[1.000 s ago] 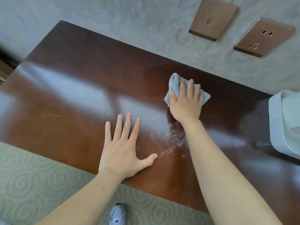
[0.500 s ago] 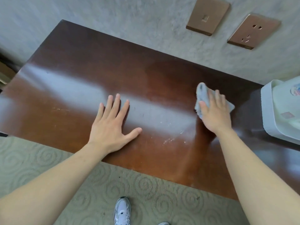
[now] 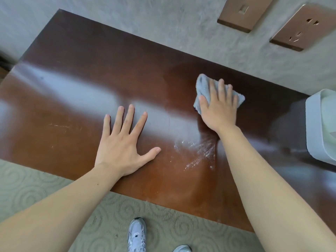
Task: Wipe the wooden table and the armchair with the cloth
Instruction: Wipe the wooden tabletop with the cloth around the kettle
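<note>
head view: glossy wooden table against grey wall, patterned carpet near. crumpled grey cloth lies far right under flat right hand; left hand rests splayed, holding nothing.

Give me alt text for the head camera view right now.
The right hand presses a grey cloth flat on the wooden table, beyond some white specks. The left hand rests flat, fingers spread. A white container sits at the table's right end.

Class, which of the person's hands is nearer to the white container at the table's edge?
Right. The right hand, pressing the cloth, lies closer to the white container; the left hand rests flat farther away.
</note>
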A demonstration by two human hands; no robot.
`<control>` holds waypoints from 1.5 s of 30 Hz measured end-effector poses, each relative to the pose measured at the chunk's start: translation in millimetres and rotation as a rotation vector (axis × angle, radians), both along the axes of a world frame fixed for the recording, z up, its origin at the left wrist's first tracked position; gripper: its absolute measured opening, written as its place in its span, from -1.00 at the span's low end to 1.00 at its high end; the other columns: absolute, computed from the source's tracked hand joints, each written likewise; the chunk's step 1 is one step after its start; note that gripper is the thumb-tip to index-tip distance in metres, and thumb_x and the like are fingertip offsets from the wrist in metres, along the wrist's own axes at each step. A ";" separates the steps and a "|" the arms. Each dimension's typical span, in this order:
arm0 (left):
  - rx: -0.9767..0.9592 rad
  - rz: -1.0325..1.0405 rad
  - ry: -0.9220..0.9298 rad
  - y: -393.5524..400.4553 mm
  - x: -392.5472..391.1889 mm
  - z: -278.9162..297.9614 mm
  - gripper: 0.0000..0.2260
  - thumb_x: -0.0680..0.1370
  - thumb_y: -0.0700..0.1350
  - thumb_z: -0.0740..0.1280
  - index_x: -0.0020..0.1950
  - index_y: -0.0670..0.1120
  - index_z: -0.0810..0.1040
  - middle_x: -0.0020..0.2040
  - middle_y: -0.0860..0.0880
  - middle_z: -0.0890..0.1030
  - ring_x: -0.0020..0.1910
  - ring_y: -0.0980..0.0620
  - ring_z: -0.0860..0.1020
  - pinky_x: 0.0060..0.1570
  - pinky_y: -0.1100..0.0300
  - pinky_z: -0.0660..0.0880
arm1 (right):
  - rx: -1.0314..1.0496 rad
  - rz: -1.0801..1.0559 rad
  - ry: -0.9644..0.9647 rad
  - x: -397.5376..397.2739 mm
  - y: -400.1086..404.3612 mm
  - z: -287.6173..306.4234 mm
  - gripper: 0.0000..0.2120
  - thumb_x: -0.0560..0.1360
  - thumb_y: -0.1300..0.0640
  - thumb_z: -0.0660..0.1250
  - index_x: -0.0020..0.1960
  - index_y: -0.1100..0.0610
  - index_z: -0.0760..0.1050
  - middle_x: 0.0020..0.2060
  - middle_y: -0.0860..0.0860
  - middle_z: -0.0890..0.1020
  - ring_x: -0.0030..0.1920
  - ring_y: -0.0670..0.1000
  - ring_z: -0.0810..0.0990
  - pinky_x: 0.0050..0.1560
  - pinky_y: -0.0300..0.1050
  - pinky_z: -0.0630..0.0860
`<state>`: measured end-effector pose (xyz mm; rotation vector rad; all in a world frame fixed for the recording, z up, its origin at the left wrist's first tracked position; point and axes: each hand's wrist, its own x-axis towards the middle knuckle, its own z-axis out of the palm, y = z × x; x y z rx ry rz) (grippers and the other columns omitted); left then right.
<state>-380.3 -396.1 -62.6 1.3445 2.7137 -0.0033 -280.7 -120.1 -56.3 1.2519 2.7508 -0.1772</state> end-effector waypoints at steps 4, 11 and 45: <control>-0.008 0.001 -0.004 -0.4 -0.4 2.0 -0.12 0.45 0.57 -0.12 0.65 0.11 -0.01 0.66 -0.11 0.03 0.63 -0.17 -0.04 0.54 -0.25 -0.03 | -0.078 0.171 0.032 -24.1 -2.4 -0.3 -0.41 0.67 -0.20 -0.11 0.63 -0.03 -0.10 0.63 0.07 -0.07 0.61 0.18 -0.13 0.56 0.18 -0.18; 0.014 0.010 -0.001 -1.1 -0.5 1.2 -0.12 0.44 0.58 -0.11 0.64 0.12 0.03 0.66 -0.10 0.06 0.63 -0.16 -0.01 0.54 -0.25 -0.01 | -0.141 -0.011 0.146 94.4 -39.8 6.7 -0.43 0.66 -0.15 -0.12 0.62 0.01 0.01 0.62 0.07 0.04 0.61 0.14 -0.05 0.57 0.09 -0.07; -0.003 0.006 0.003 0.2 0.1 3.6 -0.12 0.45 0.56 -0.09 0.64 0.09 0.06 0.65 -0.12 0.08 0.62 -0.19 0.02 0.52 -0.28 0.02 | -0.047 0.102 0.026 32.7 -73.1 6.9 -0.36 0.64 -0.22 -0.10 0.63 0.04 -0.06 0.63 0.10 -0.05 0.61 0.17 -0.11 0.58 0.19 -0.08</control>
